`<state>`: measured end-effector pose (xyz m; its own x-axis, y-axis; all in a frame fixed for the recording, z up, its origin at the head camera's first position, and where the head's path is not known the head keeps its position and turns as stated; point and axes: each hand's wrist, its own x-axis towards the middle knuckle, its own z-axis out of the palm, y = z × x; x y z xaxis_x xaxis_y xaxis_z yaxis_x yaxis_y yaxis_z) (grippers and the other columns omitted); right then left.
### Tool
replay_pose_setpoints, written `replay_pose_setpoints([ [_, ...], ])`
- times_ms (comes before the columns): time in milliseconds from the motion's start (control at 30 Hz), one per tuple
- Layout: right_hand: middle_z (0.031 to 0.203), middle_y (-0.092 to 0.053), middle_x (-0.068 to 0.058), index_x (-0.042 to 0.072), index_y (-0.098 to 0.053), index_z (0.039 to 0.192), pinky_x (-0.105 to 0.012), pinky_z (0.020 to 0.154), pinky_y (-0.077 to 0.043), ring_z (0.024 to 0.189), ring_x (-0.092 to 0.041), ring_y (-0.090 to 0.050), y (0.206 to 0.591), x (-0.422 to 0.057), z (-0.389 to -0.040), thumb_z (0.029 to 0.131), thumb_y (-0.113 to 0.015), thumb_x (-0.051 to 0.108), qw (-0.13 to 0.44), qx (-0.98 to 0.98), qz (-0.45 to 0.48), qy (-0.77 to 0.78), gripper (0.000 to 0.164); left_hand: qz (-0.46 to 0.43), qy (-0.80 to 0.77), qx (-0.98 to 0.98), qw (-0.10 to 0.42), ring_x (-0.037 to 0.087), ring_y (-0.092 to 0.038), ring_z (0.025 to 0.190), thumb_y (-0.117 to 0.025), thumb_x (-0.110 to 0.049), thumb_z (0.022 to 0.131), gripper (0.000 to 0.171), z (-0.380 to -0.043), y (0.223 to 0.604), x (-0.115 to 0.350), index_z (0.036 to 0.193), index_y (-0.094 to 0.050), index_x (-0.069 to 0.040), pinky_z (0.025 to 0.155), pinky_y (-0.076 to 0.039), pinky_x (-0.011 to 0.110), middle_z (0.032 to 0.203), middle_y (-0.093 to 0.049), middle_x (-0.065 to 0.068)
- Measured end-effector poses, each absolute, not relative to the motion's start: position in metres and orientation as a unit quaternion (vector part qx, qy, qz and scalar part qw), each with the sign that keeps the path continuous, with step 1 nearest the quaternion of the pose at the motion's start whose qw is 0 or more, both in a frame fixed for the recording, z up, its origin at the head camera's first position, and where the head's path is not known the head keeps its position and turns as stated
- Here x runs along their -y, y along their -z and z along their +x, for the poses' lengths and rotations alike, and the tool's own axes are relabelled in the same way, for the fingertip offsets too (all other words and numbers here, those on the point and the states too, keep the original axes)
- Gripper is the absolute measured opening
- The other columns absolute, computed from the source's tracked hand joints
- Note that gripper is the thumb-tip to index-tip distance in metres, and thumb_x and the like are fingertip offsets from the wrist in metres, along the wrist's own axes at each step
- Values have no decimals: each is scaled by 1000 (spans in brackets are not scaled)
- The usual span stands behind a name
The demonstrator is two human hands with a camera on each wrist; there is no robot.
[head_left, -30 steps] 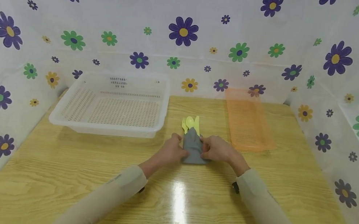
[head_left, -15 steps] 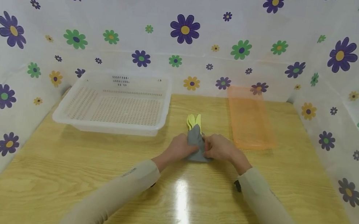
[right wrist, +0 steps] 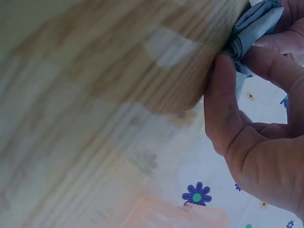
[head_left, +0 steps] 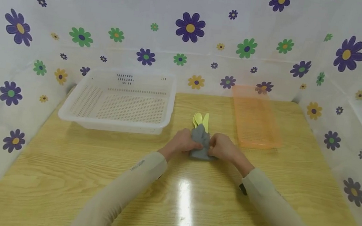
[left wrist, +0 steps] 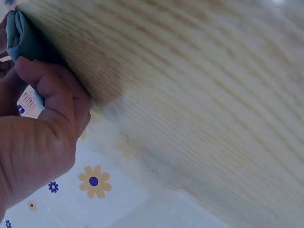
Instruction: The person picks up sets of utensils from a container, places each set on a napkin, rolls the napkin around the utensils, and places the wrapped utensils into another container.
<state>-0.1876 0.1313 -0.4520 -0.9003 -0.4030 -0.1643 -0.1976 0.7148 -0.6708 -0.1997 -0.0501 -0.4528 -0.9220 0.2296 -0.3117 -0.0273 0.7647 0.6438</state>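
A grey cloth napkin [head_left: 200, 154] lies on the table, folded around yellow plastic cutlery. Out of its far end stick a spoon [head_left: 198, 118] and a knife [head_left: 206, 120], plus a yellow edge largely hidden behind the spoon. My left hand [head_left: 182, 141] grips the napkin's left side, thumb across its top. From the right, my right hand [head_left: 224, 147] pinches the opposite edge between thumb and fingers. The right wrist view shows rolled layers of the napkin [right wrist: 256, 31] at my fingertips. In the left wrist view, the folded napkin [left wrist: 29, 42] rises beyond my left hand [left wrist: 52, 109].
A white perforated plastic basket [head_left: 115, 125] stands at the back left of the wooden table [head_left: 96, 166]. To the back right is a shallow orange basket [head_left: 256, 122]. A flower-printed white sheet [head_left: 164, 15] encloses the back and sides.
My left hand has moved inward over the napkin, which is now wrapped narrower around the cutlery. The fork's tines, visible at first, are now hidden. My right hand keeps its hold on the right edge.
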Motion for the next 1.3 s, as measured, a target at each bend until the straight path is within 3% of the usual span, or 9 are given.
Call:
replay_pose_setpoints([
  [200,51,-29,9,14,-39,55,-22,47,-26,48,-6,-29,454,-128,-188,90,-71,29,192,-891,-98,401,49,74,-340,-921,173,14,-52,59,-79,-39,81,47,-198,458,53,93,-62,3,50,-39,23,77,-58,7],
  [400,51,-28,8,14,-38,54,-21,47,-26,46,-5,-28,458,-127,-192,92,-69,18,203,-880,-63,424,49,63,-343,-920,181,15,-50,67,-77,-35,86,41,-194,458,53,96,-62,2,55,-39,24,81,-57,6],
  [600,51,-30,8,13,-40,56,-22,46,-26,46,-6,-29,459,-128,-192,90,-69,12,201,-876,-49,435,45,60,-345,-920,173,14,-47,62,-75,-34,87,34,-189,460,52,85,-61,-3,53,-36,25,72,-53,2],
  [700,55,-38,6,9,-49,62,-23,49,-30,51,-7,-35,458,-128,-190,88,-70,11,194,-871,-47,450,33,57,-352,-921,158,15,-50,64,-75,-35,86,34,-185,462,53,86,-63,-3,53,-39,27,73,-57,2],
  [800,71,-57,-2,-2,-61,83,-23,58,-41,66,-11,-50,456,-126,-188,87,-70,9,183,-867,-53,461,15,52,-370,-916,143,18,-55,73,-74,-34,87,36,-180,463,55,95,-63,-1,59,-43,30,83,-63,7],
  [933,98,-65,-18,-12,-58,110,-29,74,-50,89,-23,-61,455,-125,-186,88,-69,7,184,-859,-59,473,31,56,-409,-901,138,24,-60,86,-73,-27,88,39,-176,464,57,108,-58,3,69,-49,34,98,-65,14],
  [1067,97,-63,-18,-10,-56,110,-32,76,-50,90,-25,-60,456,-126,-185,88,-68,6,190,-847,-63,492,30,70,-434,-887,141,26,-61,92,-73,-22,88,42,-176,465,59,113,-55,6,75,-51,36,104,-64,18],
  [1300,92,-63,-14,-9,-55,109,-28,72,-48,85,-19,-58,456,-125,-183,87,-69,6,179,-824,-85,531,30,87,-474,-863,152,29,-60,104,-71,-20,91,48,-176,461,66,124,-52,9,87,-51,41,118,-62,21],
])
